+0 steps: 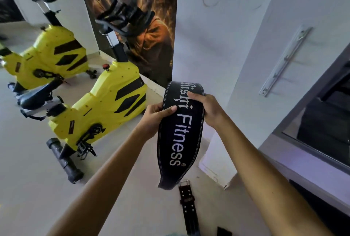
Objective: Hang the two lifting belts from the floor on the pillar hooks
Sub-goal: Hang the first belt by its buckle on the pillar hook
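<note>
Black leather, stitched white along its edges, makes up the wide lifting belt (180, 137) held up in front of the white pillar (217, 46). White lettering runs down its broad, curved back panel; the lower word reads "Fitness", while the word above bends over the top fold and is hard to read. The left hand (155, 116) grips the belt's left edge, thumb on the face and fingers (158, 107) curled behind. The right hand (206, 109) clamps the right edge with its fingers wrapped over the top. The belt's lower end hangs free above the pale floor (28, 169). A second belt (187, 203), narrower and dark with rows of holes and a metal buckle, lies on the floor below, its far end cut off by the frame. A metal hook rail (286, 59) is fixed to the pillar's right face, bare. Two yellow exercise bikes (106, 99) stand at left.
</note>
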Demonstrator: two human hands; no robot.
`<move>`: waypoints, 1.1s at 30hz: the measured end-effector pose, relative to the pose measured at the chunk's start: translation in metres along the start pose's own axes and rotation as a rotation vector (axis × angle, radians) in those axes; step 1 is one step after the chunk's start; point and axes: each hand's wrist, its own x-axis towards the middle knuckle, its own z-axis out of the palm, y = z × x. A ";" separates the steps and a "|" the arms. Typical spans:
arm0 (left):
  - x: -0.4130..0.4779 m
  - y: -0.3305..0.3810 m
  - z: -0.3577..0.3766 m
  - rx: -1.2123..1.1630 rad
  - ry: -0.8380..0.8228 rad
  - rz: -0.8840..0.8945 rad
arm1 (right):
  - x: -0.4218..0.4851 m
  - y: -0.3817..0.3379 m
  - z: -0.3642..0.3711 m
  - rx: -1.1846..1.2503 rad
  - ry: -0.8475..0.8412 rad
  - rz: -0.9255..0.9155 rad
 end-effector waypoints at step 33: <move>-0.008 -0.004 0.025 -0.016 0.212 -0.232 | -0.059 0.044 0.012 -0.259 0.073 -0.105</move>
